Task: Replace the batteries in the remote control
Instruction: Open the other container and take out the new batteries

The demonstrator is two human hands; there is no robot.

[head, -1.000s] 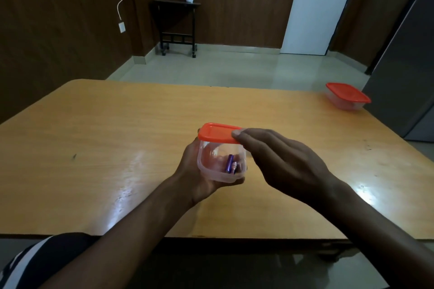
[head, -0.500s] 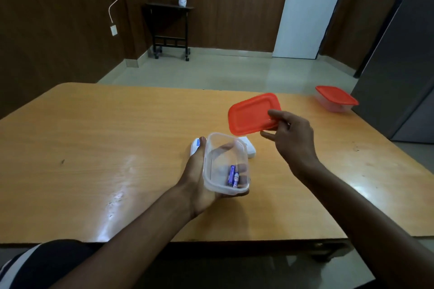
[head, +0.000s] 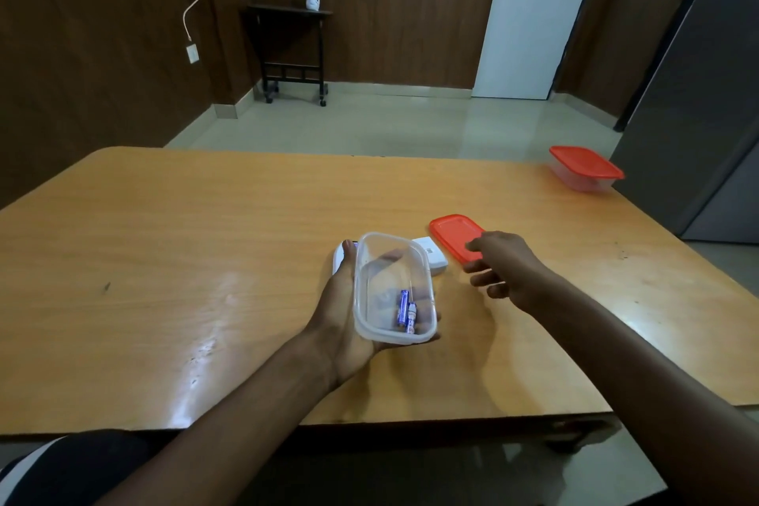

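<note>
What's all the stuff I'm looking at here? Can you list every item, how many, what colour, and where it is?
clear container: one, transparent, no lid, held above the table
batteries: two, blue, inside the clear container
loose lid: one, red, flat on the table
remote control: one, white, on the table, mostly behind the container
second container: one, clear with red lid, far right corner of the table
table: one, light wood
side table: one, dark, against the far wall
door: one, white, closed
left hand: grips the clear container
right hand: at the loose lid's near edge
</note>
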